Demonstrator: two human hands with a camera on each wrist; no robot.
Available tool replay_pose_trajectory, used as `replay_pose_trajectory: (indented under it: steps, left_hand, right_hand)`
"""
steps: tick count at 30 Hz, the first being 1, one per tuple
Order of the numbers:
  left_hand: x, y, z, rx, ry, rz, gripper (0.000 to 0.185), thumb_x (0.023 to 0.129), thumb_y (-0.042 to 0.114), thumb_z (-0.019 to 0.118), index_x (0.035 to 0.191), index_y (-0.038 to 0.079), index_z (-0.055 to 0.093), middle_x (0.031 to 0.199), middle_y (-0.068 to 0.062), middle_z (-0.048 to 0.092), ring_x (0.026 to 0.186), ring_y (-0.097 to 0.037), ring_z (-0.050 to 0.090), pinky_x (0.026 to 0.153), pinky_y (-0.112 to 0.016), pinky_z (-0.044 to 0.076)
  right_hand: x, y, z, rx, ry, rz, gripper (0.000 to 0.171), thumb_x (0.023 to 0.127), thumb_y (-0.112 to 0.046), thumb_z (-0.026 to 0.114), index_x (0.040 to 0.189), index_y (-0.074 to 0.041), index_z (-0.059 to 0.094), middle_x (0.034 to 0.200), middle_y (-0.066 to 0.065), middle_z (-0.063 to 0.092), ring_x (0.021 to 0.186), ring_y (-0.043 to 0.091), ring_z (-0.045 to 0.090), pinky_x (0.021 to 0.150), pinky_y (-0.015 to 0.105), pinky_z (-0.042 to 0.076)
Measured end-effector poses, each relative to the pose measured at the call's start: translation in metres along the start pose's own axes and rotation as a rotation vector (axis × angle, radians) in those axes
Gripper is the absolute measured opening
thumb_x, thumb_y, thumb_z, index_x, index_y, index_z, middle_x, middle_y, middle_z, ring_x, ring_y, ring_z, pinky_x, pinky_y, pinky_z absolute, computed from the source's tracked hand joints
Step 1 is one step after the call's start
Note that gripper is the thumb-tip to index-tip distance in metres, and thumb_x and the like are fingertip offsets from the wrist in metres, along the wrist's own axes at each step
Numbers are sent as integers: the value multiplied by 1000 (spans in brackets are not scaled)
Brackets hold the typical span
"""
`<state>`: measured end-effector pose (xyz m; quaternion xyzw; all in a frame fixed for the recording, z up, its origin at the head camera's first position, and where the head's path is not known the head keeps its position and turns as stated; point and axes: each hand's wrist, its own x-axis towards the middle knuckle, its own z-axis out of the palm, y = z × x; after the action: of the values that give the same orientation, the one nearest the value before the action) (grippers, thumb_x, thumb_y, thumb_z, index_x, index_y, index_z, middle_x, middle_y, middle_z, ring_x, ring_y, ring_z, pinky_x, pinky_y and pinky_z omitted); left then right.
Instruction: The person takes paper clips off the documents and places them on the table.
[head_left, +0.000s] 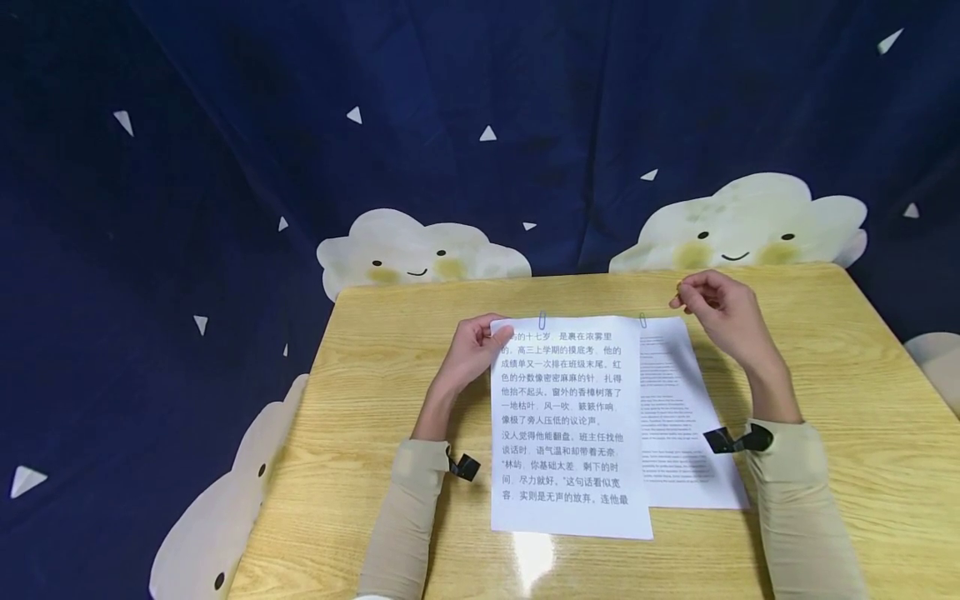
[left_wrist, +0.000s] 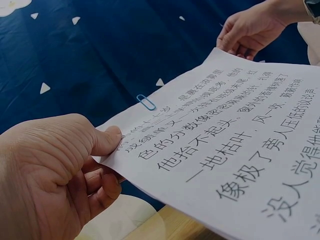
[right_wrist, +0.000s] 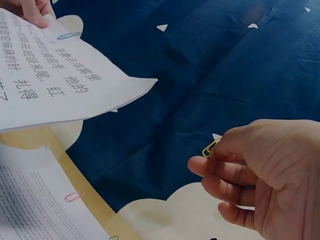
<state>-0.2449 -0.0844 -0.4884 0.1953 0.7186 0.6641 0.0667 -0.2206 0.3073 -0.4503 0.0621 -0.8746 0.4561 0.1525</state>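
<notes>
My left hand [head_left: 474, 346] pinches the top left corner of a white printed sheet stack [head_left: 566, 433], thumb on top and fingers beneath. A blue paper clip [left_wrist: 146, 102] sits on the stack's top edge, just right of that thumb. To the right of the sheets, my right hand [head_left: 723, 315] is raised and pinches a yellow paper clip [right_wrist: 210, 148] between thumb and index finger. That clip is apart from the paper; the stack's top right corner [right_wrist: 145, 85] curls up freely.
A second printed sheet [head_left: 686, 417] lies on the wooden table [head_left: 382, 350], partly covered by the held stack. A pink paper clip [right_wrist: 74, 196] is on its upper part, and a greenish clip [right_wrist: 114, 238] shows nearby. A dark blue curtain [head_left: 450, 67] hangs behind the table.
</notes>
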Motion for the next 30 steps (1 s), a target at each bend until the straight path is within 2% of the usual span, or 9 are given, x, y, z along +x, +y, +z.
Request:
replay_pose_trajectory:
  steps: [8,15,21,30]
  left_hand:
    - [0,-2,-1,2,-6,5,18,104,3,61,115,-6,73,87,-17,75,60,-14,64,52,-22,48]
    - [0,-1,0,10,-4,1,19,104,3,61,116,-6,73,88,-17,76,61,-14,66,53,-22,49]
    - [1,-1,0,13,1,-4,18,104,4,62,115,-6,73,89,-19,75,62,-14,66,54,-22,49]
    - [0,-2,0,21,5,-7,18,104,4,62,115,-5,73,89,-18,76,62,-14,66,54,-24,48]
  right_hand:
    - [-2,0,-3,-30,-14,12,25,109,-23,59,113,0,66,96,20,76,81,-2,64,69,13,45]
    - [-1,5,-5,-48,13,-2,22,108,-21,60,111,0,68,94,18,76,73,-1,60,55,20,38]
    - [-1,8,-5,-79,30,-2,23,108,-19,59,110,2,68,95,20,75,72,1,57,56,18,40]
    - [-2,13,-5,-147,40,20,25,109,-21,55,111,2,66,97,20,73,73,11,54,56,16,39]
